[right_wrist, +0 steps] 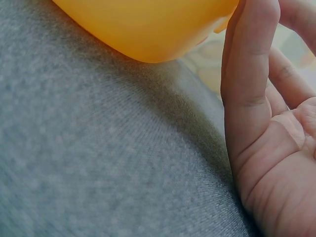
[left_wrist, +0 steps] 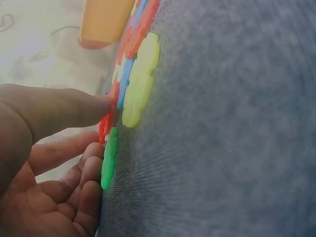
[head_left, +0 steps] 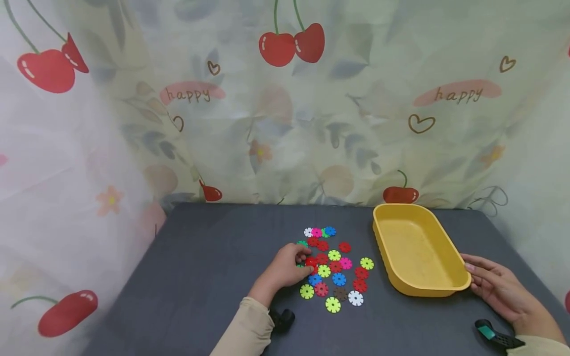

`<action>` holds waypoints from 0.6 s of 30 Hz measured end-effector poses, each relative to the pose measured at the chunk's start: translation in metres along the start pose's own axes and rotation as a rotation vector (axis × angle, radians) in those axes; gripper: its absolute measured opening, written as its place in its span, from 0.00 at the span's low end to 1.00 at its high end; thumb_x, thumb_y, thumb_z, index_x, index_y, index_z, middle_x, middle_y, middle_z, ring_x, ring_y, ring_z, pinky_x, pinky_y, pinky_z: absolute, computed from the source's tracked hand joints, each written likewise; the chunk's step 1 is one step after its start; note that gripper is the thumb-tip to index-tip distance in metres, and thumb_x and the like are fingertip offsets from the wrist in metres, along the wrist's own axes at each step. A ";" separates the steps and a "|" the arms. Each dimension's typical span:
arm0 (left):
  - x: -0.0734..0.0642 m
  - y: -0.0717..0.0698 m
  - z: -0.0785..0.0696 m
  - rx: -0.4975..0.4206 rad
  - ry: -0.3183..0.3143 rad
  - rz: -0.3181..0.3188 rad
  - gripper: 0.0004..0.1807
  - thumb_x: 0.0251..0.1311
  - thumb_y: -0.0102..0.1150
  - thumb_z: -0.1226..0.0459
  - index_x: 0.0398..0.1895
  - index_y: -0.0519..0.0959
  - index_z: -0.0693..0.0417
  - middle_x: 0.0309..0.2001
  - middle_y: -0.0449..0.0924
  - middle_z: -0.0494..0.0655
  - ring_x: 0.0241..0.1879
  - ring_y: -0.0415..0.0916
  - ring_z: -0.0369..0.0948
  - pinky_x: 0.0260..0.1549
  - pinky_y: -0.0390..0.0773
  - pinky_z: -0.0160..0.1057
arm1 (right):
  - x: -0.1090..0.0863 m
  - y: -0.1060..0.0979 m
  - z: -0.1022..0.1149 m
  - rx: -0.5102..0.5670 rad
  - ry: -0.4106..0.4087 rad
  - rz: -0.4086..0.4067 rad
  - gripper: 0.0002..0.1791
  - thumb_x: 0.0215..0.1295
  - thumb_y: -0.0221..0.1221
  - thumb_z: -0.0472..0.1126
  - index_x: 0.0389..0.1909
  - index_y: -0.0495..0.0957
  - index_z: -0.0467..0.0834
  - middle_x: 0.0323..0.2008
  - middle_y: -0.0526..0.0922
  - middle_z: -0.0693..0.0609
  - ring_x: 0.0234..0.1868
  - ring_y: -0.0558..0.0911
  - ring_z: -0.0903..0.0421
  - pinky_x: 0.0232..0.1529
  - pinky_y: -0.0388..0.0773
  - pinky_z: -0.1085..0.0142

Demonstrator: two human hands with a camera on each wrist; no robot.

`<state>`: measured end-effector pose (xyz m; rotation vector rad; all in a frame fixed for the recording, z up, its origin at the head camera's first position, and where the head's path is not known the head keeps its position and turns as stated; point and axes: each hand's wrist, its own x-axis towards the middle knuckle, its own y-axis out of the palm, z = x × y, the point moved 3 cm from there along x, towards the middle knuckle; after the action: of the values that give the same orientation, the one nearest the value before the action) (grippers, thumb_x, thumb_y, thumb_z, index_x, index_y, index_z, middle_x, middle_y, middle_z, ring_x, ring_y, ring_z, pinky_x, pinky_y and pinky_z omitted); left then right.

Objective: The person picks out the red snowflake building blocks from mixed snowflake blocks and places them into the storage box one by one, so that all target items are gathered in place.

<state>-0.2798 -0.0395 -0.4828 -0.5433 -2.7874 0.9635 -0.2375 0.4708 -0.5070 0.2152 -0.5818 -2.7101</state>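
Apparently at the picking-up step: pinching a red disc [head_left: 311,261] in the left grip [head_left: 286,267], among other discs [head_left: 333,305] on the desk [head_left: 213,277], left of the yellow tray [head_left: 416,247]; resting the right grip [head_left: 499,287], straight-fingered, against that tray. Probably needs lifting clear next.

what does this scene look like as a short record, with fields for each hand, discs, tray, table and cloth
left hand: thumb and forefinger pinch a red disc
right hand: fingers touch the right side of the tray
discs: flat, notched, loosely clustered, some overlapping; red, yellow-green, blue, pink, green, white, brown
tray: yellow, round-cornered, right of the discs
table: dark grey, under discs and tray
cloth: hangs behind the table, printed with cherries, leaves, hearts and "happy"
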 end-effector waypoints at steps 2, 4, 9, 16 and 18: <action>-0.001 -0.001 -0.001 -0.001 -0.008 0.004 0.21 0.65 0.71 0.64 0.59 0.84 0.63 0.49 0.78 0.54 0.46 0.72 0.45 0.47 0.78 0.45 | 0.001 0.000 0.000 -0.005 0.009 -0.022 0.28 0.87 0.38 0.31 0.60 0.86 0.52 0.54 0.90 0.55 0.47 0.90 0.59 0.44 0.87 0.66; -0.001 -0.001 -0.002 0.002 -0.012 0.008 0.19 0.65 0.71 0.64 0.57 0.85 0.62 0.49 0.78 0.53 0.46 0.72 0.45 0.48 0.79 0.47 | 0.001 -0.001 0.000 -0.009 0.014 -0.041 0.27 0.87 0.39 0.31 0.60 0.87 0.53 0.53 0.91 0.55 0.46 0.90 0.60 0.44 0.87 0.66; 0.001 0.000 -0.003 0.006 -0.018 0.013 0.17 0.65 0.72 0.64 0.53 0.85 0.61 0.49 0.76 0.52 0.46 0.72 0.44 0.47 0.79 0.45 | -0.001 -0.003 0.001 -0.011 0.014 -0.058 0.27 0.87 0.39 0.31 0.59 0.87 0.53 0.52 0.91 0.55 0.46 0.89 0.60 0.43 0.87 0.66; 0.000 0.001 -0.003 -0.006 -0.026 -0.003 0.19 0.64 0.72 0.64 0.55 0.83 0.61 0.47 0.76 0.52 0.44 0.71 0.44 0.45 0.77 0.44 | 0.000 -0.002 0.001 -0.004 0.010 -0.003 0.29 0.87 0.37 0.31 0.61 0.87 0.52 0.54 0.90 0.55 0.47 0.89 0.60 0.45 0.87 0.67; -0.002 0.001 -0.002 -0.009 -0.029 -0.004 0.21 0.64 0.72 0.64 0.58 0.82 0.61 0.46 0.76 0.53 0.43 0.70 0.44 0.43 0.76 0.43 | 0.001 -0.001 0.000 0.000 0.011 0.027 0.29 0.87 0.36 0.31 0.62 0.86 0.52 0.55 0.90 0.55 0.48 0.89 0.59 0.46 0.87 0.66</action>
<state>-0.2772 -0.0385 -0.4820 -0.5289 -2.8188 0.9656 -0.2387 0.4715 -0.5078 0.2206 -0.5780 -2.6809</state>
